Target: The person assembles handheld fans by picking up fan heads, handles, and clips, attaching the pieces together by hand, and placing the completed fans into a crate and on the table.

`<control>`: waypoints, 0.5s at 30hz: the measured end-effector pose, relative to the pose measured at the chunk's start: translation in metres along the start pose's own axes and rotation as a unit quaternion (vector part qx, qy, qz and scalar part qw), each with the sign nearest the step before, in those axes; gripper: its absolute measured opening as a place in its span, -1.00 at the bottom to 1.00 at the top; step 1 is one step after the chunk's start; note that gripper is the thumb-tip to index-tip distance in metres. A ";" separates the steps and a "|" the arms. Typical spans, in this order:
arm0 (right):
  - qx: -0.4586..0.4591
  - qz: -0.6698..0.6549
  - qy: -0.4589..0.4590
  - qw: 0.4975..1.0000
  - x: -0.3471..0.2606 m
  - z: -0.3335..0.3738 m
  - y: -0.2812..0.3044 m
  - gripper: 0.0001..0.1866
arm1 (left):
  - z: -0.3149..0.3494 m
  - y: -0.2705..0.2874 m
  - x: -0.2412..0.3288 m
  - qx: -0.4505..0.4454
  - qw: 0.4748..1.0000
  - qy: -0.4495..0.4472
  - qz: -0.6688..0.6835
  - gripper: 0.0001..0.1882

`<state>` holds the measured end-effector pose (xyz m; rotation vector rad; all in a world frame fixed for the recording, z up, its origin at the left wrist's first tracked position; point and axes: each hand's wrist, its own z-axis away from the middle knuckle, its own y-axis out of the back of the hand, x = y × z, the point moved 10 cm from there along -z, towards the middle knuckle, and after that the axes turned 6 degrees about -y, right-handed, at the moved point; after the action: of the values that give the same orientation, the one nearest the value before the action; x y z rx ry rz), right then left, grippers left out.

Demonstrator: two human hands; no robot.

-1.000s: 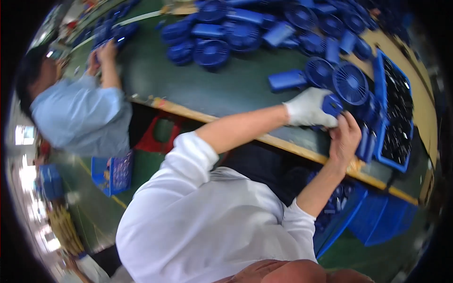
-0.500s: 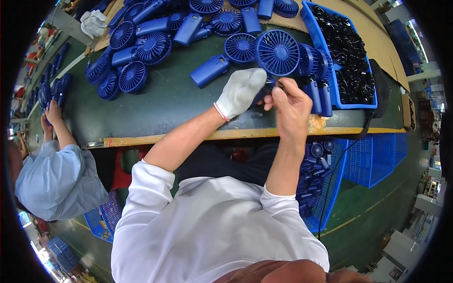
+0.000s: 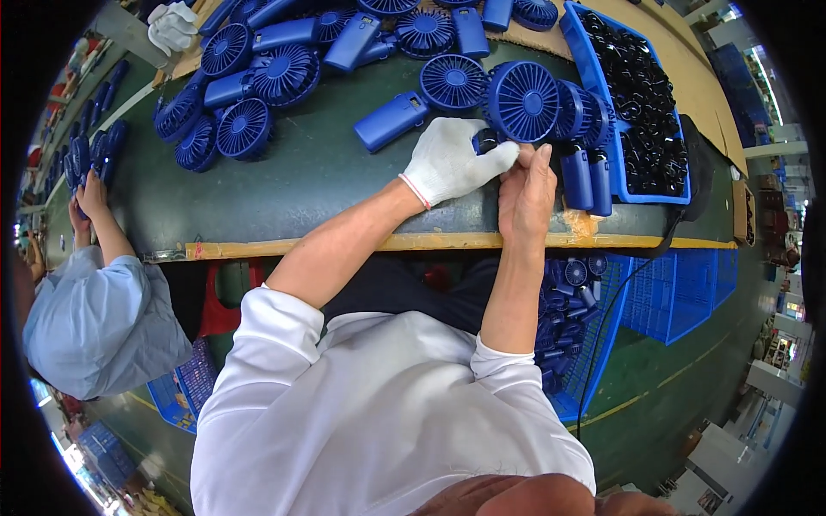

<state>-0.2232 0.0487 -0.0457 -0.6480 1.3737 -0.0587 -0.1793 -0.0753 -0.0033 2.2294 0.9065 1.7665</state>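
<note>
My left hand [image 3: 453, 162], in a white knitted glove, is closed around a blue handheld fan [image 3: 522, 101]. The round grille faces up just beyond my fingers, and a dark end of its body shows beside the gloved thumb; the glove hides much of the rest. My bare right hand [image 3: 527, 193] meets the gloved thumb below the grille, its thumb and fingers pinched together. Whatever sits in that pinch is too small or hidden to make out. Left of the glove lies another fan with its blue handle [image 3: 391, 121] toward me.
More blue fans [image 3: 286, 76] are heaped at the far left and back. Two fans with upright handles [image 3: 576, 181] lie right of my hands, beside a blue tray [image 3: 656, 199] of small black parts. A blue crate [image 3: 594, 378] of fans stands below the table edge. A co-worker [image 3: 107, 318] sits left.
My gloved hand has turned, its thumb now reaching toward my right fingers. The fan has shifted slightly right. A small black piece seen earlier at my right fingertips no longer shows.
</note>
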 end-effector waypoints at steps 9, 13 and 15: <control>0.028 0.046 -0.123 0.991 0.008 -0.009 -0.009 -0.50 | 0.012 -0.041 -0.010 -0.103 0.899 0.150 0.398 -0.32; 0.037 0.048 -0.107 0.992 0.002 -0.010 -0.007 -0.58 | 0.015 -0.045 -0.022 -0.058 0.869 0.215 0.442 -0.35; 0.044 0.189 -0.018 0.981 -0.024 -0.008 -0.017 -0.70 | 0.017 -0.053 -0.025 -0.054 0.858 0.242 0.449 -0.36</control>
<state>-0.2301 0.0419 -0.0170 -0.3043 1.4302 0.1943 -0.1858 -0.0424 -0.0535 2.3283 -0.3251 2.7370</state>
